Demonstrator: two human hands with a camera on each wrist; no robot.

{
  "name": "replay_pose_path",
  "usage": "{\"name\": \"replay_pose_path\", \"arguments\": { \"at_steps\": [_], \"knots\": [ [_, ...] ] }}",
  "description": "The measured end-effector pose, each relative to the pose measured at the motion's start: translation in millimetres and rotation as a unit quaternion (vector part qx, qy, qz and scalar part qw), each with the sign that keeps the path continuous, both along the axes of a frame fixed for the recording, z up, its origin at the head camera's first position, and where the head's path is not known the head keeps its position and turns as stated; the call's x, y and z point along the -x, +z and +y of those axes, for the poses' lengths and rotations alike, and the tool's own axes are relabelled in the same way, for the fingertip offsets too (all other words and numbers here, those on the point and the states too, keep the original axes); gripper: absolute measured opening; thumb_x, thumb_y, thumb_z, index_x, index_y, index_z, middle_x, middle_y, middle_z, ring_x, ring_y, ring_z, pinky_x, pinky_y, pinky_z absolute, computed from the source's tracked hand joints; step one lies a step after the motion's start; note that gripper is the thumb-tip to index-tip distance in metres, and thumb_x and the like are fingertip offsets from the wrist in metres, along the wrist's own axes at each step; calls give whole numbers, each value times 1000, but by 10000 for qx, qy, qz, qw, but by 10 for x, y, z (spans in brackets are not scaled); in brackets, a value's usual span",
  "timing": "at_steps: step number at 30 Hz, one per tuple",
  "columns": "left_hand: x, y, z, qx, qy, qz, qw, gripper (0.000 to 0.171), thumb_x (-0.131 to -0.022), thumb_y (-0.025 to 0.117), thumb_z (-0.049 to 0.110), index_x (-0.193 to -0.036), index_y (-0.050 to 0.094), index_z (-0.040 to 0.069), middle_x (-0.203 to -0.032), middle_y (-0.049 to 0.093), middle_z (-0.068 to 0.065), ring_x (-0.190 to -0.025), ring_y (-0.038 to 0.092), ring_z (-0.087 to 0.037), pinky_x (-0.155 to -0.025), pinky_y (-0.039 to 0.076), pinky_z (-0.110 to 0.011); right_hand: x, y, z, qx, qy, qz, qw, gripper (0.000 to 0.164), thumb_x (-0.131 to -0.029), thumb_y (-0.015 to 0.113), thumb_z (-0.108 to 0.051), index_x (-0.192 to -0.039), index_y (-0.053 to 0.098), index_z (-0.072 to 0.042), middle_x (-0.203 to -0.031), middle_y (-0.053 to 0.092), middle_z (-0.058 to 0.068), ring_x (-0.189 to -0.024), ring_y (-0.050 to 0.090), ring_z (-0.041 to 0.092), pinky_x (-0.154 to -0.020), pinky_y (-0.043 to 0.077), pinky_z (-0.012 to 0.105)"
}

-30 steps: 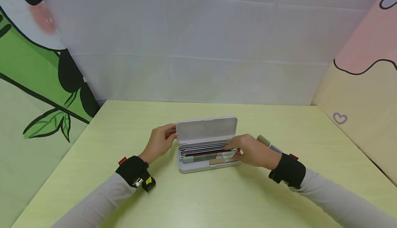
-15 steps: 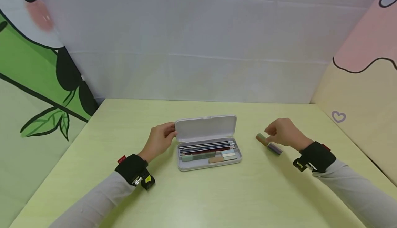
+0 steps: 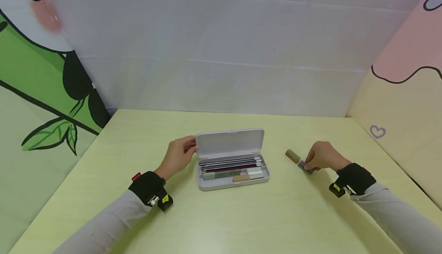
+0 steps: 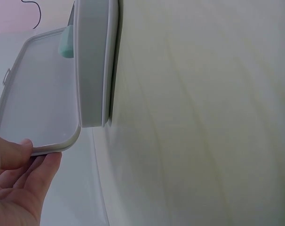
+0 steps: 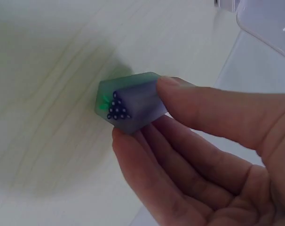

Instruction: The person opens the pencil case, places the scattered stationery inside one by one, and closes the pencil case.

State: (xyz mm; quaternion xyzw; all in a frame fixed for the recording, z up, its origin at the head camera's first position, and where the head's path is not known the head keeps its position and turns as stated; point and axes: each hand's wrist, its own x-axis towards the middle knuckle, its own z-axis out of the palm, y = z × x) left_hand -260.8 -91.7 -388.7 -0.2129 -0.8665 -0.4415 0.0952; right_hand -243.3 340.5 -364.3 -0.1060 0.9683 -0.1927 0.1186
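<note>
A white pencil case [image 3: 221, 187] stands with its lid [image 3: 229, 143] raised in the head view. The thumb and fingers of my left hand [image 3: 175, 158] pinch the lid's left edge, as the left wrist view also shows. Off to the right of the case, my right hand [image 3: 324, 156] pinches a small purple, six-sided block [image 5: 138, 101] with a bunch of grapes pictured on its end. Just beyond it on the table lies a similar green and brown block [image 3: 292, 156]. Fingers cover part of the purple block.
Inside the case lie several pencils [image 3: 229, 164], a grey-green stick [image 3: 221, 174], a tan block [image 3: 241, 178] and pale blocks [image 3: 255, 174]. The pale table [image 3: 228, 219] meets a white cloth wall [image 3: 221, 54] behind and printed panels on both sides.
My right hand has left the pencil case, moved right to the two blocks and taken hold of the purple one. My left hand has stayed at the lid.
</note>
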Motion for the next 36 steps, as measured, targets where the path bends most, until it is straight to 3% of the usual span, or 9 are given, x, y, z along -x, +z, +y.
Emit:
{"name": "replay_pose_path", "arguments": {
  "at_steps": [9, 14, 21, 29, 36],
  "knots": [
    [15, -13, 7, -27, -11, -87, 10000, 30, -88, 60, -3, -118, 59, -4, -105, 65, -19, -95, 65, -28, -78, 55, -35, -45, 97, -150, 77, 323, 387, 9987, 4, -72, 76, -7, -71, 73, -6, -61, 61, -4, -53, 55, 12, -50, 47, 27],
    [29, -24, 6, -29, -22, -17, 10000, 30, -87, 60, -4, -117, 60, -4, -104, 66, -19, -94, 65, -27, -78, 55, -35, -80, 187, -399, 213, 795, 751, 9938, 8, -71, 77, -5, -67, 73, -10, -61, 60, -7, -56, 51, 9, -50, 45, 26],
    [30, -25, 7, 4, 28, -52, 10000, 29, -87, 60, -3, -117, 60, -4, -104, 66, -19, -94, 65, -27, -78, 55, -36, -138, 321, -845, 506, 1256, 857, 9871, 9, -70, 78, -2, -69, 73, -9, -62, 61, -7, -56, 51, 7, -49, 46, 23],
    [16, -17, -1, -4, 10, -8, 10000, 30, -87, 59, -5, -117, 60, -5, -105, 65, -19, -94, 65, -28, -78, 55, -34, -142, 351, -1287, 953, 2030, 1136, 9679, 10, -69, 79, 1, -72, 72, -5, -66, 63, -5, -57, 55, 3, -53, 49, 19],
    [-7, -9, 2, -31, -29, -36, 10000, 30, -88, 59, -5, -118, 60, -4, -106, 65, -19, -95, 65, -27, -78, 55, -33, -161, 263, -1706, 1152, 2615, 1139, 9515, 9, -70, 78, 1, -74, 74, -5, -68, 66, -4, -59, 57, 1, -55, 49, 16]
  ]
}}
